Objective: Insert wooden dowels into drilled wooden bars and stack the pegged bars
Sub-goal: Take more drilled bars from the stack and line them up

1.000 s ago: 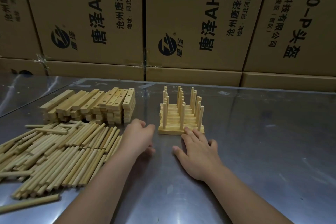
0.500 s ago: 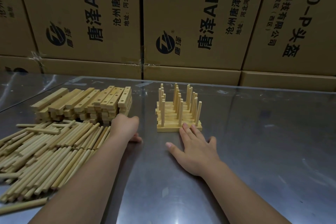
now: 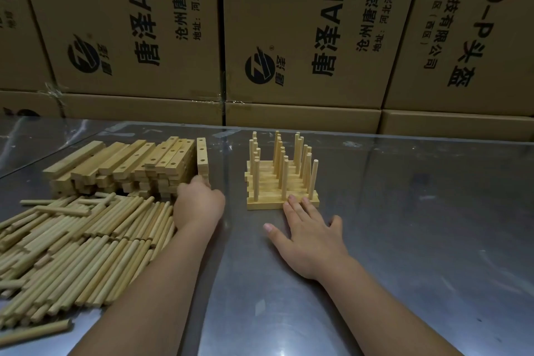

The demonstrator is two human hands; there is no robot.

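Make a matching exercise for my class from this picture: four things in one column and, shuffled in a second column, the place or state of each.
Column one
1. loose dowels
2. pegged stack
3. left hand
4. right hand

Column two
A. lies flat on the table, fingertips at the front of the pegged stack
B. lie in a heap at the left of the table
C. grips a drilled bar at the right edge of the bar pile
D. stands mid-table with its pegs upright

Pairs: 1-B, 2-D, 3-C, 4-A
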